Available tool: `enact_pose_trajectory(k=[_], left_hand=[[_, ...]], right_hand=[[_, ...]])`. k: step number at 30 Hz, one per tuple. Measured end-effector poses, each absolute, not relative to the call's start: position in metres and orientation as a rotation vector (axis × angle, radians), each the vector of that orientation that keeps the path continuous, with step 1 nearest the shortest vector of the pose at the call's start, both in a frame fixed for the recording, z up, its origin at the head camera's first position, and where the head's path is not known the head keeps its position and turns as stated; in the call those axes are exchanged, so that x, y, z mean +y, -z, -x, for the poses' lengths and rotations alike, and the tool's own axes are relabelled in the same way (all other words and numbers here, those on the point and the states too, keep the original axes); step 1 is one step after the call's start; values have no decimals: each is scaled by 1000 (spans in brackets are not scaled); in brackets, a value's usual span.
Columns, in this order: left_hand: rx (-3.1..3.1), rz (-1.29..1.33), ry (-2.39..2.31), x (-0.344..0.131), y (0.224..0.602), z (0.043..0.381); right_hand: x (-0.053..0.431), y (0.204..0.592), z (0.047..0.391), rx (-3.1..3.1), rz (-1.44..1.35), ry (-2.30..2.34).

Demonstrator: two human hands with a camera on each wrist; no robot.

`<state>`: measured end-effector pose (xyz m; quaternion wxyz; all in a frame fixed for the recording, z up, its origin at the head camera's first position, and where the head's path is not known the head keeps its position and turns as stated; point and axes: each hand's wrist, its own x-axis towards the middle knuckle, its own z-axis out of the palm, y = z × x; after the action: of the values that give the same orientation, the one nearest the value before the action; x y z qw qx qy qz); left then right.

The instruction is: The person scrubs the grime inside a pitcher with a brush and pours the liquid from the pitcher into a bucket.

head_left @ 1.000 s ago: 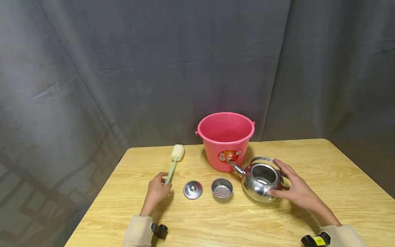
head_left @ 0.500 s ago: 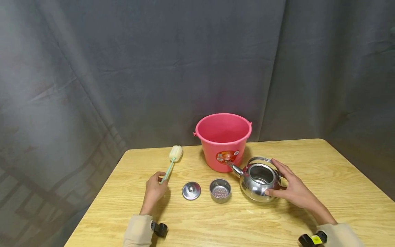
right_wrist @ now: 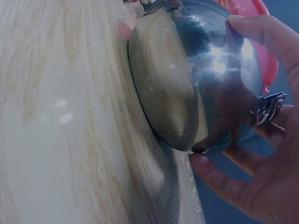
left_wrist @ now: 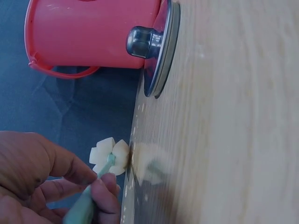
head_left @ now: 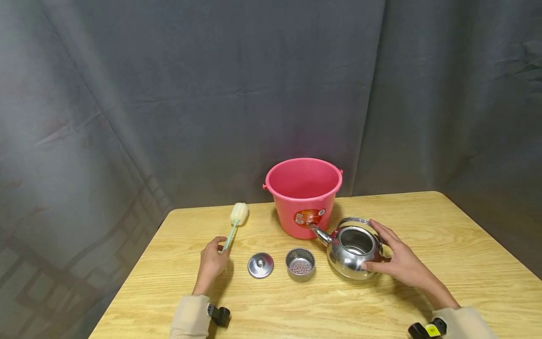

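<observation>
Head view gives us two hands over a pale wooden table [head_left: 275, 310] with streaky, glossy grain. Our left hand [head_left: 213, 259] pinches the thin mint-green handle of a brush [head_left: 234, 229] between thumb and fingers; its cream sponge head, split into blunt lobes like petals, points toward the far edge. Our right hand [head_left: 398, 263] grips the kettle [head_left: 349, 263] from its right side, thumb on the polished belly and fingers spread around the back. This kettle is rounded, mirror-bright metal, standing at the right of the group, its wide round mouth facing up, its tapered spout angled toward the bucket [head_left: 302, 207]. That bucket is smooth pink plastic, flaring to a thick rim, with an oval red label. Between the hands lie a shiny disc of a lid [head_left: 260, 265], topped by a rounded knob, and a short metal strainer [head_left: 300, 264], its floor dotted with holes. Behind hangs a dull grey curtain [head_left: 233, 94], creased.
</observation>
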<state>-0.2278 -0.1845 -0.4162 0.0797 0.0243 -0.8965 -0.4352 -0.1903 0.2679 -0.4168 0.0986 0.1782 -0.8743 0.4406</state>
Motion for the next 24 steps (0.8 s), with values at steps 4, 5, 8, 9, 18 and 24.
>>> enact_pose_trajectory(k=[4, 5, 8, 9, 18, 24], left_hand=[[-2672, -89, 1307, -184, 417, 228], [-2669, -96, 1312, -184, 418, 228], [-2662, -98, 1317, -183, 419, 229], [-2660, -101, 1319, -183, 419, 229], [-2658, -108, 1306, -188, 419, 226], [-2652, -38, 1259, -190, 415, 221]], right_hand=[[267, 418, 190, -2577, -538, -1298], [267, 418, 190, -2578, -538, -1294], [267, 420, 190, -2583, -533, -1285], [267, 420, 190, -2585, -529, -1283], [267, 419, 193, -2578, -547, -1323], [268, 418, 191, -2576, -538, -1333]])
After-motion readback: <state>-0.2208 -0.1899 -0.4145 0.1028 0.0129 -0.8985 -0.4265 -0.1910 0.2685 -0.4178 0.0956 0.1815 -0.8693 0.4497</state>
